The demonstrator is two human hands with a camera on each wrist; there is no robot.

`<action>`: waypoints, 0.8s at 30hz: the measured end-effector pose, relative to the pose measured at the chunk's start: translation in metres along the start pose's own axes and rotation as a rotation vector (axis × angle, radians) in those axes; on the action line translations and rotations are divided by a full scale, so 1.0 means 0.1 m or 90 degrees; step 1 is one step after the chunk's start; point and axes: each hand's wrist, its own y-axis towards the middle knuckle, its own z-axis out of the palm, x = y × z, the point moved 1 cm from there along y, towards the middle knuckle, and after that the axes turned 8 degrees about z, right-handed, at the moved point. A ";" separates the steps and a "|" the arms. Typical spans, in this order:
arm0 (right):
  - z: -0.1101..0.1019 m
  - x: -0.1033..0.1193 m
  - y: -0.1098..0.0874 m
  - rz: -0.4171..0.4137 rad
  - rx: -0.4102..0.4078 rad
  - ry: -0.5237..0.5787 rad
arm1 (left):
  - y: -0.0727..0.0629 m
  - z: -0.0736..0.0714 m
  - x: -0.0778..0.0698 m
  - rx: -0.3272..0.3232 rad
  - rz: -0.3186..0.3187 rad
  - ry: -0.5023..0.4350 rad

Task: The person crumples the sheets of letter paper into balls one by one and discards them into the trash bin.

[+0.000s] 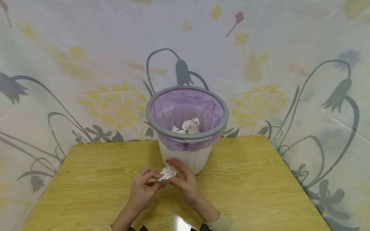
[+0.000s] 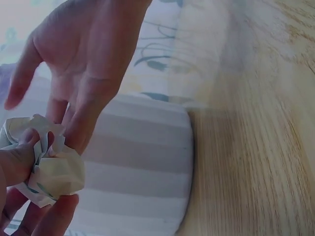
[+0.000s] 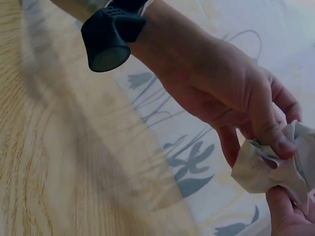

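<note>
A crumpled ball of white paper (image 1: 167,173) is held between both hands in front of the waste bin (image 1: 185,160). My left hand (image 1: 143,190) pinches it from the left with thumb and fingers. From the other side my right hand (image 1: 186,184) grips it, thumb on the near face, one finger stretched out toward the bin wall. In the left wrist view the paper (image 2: 61,172) shows folded creases and a bit of green print. The right wrist view shows the left thumb pressed into the paper (image 3: 268,172), with the right hand (image 3: 290,216) partly cut off.
The bin has a grey rim (image 1: 150,118) and a purple liner (image 1: 185,99). Crumpled papers (image 1: 190,125) lie inside it. It stands at the back of a wood-grain table (image 1: 248,179), close to a flower-patterned cloth (image 1: 115,64).
</note>
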 end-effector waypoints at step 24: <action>-0.09 0.00 -0.06 0.123 0.063 0.071 | -0.04 -0.10 0.03 0.050 0.068 -0.004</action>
